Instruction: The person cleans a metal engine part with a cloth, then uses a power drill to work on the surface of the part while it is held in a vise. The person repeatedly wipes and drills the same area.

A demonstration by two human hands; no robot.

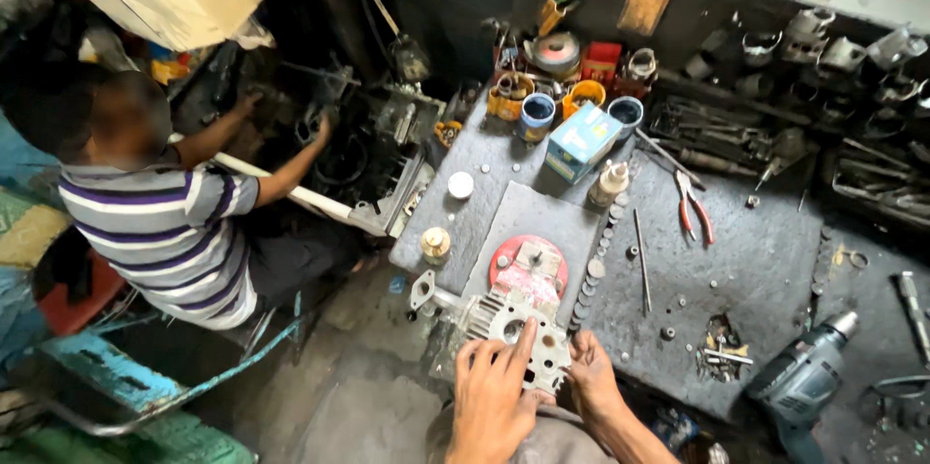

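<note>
grey metal is the material of the finned engine part [511, 326], which lies at the near edge of the dark workbench [765, 241], just in front of the person wearing the camera. it has a round hole in the middle and some small holes around it. the left hand [494, 396] lies on top of the near side of the part, with the fingers spread and one finger reaching up to the round hole; it presses on the part but is not closed around it. the right hand [591, 379] touches the right near corner of the part with the fingertips, and i cannot tell if it grips the edge or only rests there.

just behind the part there is a red round disc [513, 261] with a small metal piece on it. a row of small washers [593, 265] runs beside the disc on the right. farther back stand a blue and white box [579, 142] and a small bottle [608, 183]. red-handled pliers [694, 210] lie to the right, well apart from the hands. a grey electric drill [806, 375] lies at the near right corner. on the left, another person in a striped shirt [165, 227] sits with both hands in a dark machine [363, 139].
</note>
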